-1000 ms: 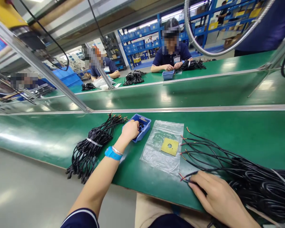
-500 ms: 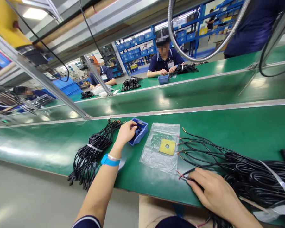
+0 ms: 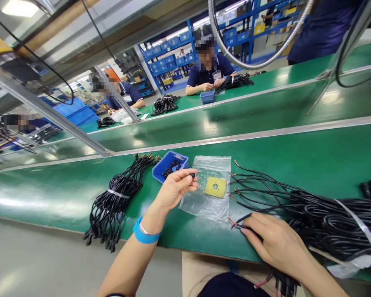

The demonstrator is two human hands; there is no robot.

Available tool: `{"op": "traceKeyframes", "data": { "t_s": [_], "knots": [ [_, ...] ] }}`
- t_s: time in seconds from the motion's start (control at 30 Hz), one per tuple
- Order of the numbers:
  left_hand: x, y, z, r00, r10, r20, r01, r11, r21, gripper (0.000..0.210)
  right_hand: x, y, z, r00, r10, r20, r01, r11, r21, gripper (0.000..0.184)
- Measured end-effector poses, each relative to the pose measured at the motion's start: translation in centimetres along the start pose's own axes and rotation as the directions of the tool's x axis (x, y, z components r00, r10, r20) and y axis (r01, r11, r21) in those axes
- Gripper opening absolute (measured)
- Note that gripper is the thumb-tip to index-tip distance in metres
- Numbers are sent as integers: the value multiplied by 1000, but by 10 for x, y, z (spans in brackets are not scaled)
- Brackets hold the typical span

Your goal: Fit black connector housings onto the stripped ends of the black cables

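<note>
Between the thumb and fingers of my left hand (image 3: 176, 185) is a small black part (image 3: 192, 175), too small to name exactly. It is held over the edge of a clear plastic bag (image 3: 191, 202) on the bench. Behind that hand stands a blue bin (image 3: 156, 170) with several small black parts (image 3: 172, 167) inside. My right hand (image 3: 268, 233) is closed around a black cable (image 3: 241, 226) whose bared red wire ends stick out to the left. This cable lies by a large bundle of black cables (image 3: 324, 218), tied with a white band, at the right.
On the bag lies a yellow square piece (image 3: 215, 187) with a round hole. A tied bundle of black cables (image 3: 116, 198) lies at the left. A metal rail (image 3: 204, 141) runs behind the green bench (image 3: 297, 161). Co-workers (image 3: 208, 68) sit across, and a flexible metal conduit (image 3: 259, 64) hangs above.
My left hand has come out of the blue bin and moved right, with a small black part now between its fingers. My right hand keeps its hold on the cable. The view has shifted slightly.
</note>
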State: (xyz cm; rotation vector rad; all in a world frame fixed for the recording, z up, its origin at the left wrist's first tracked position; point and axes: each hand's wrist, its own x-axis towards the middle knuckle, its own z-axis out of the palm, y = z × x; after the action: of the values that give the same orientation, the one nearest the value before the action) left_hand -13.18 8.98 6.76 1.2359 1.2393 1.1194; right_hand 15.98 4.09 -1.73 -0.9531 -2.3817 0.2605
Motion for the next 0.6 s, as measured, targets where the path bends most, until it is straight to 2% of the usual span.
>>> {"op": "traceKeyframes", "data": {
  "t_s": [0.07, 0.13, 0.17, 0.2, 0.27, 0.3, 0.47, 0.6],
  "knots": [
    [4, -4, 11, 999, 13, 43, -14, 999, 38, 33, 2, -2, -3, 1000, 6, -26, -6, 1000, 22, 20],
    [7, -7, 22, 989, 91, 117, -121, 954, 276, 30, 3, -4, -6, 998, 10, -63, -7, 998, 58, 16],
    [9, -8, 28, 974, 134, 180, -204, 865, 458, 32, 3, -5, -8, 996, 9, -86, -3, 997, 75, 14],
    [12, -9, 33, 955, 157, 253, -285, 727, 624, 34, 4, -5, -9, 994, 6, -108, 4, 996, 88, 12],
    [17, -11, 42, 918, 139, 371, -393, 446, 804, 31, 4, -6, -11, 988, -4, -152, 20, 994, 103, 10],
    [19, -11, 46, 909, 118, 399, -412, 383, 827, 27, 4, -6, -11, 985, -8, -171, 27, 994, 109, 11],
    [29, -13, 59, 877, 52, 478, -475, 242, 846, 23, 5, -6, -11, 978, -10, -209, 39, 990, 138, 10],
    [32, -17, 66, 855, 13, 518, -513, 174, 841, 24, 6, -6, -10, 981, 2, -193, 24, 990, 136, 9]
  ]
}}
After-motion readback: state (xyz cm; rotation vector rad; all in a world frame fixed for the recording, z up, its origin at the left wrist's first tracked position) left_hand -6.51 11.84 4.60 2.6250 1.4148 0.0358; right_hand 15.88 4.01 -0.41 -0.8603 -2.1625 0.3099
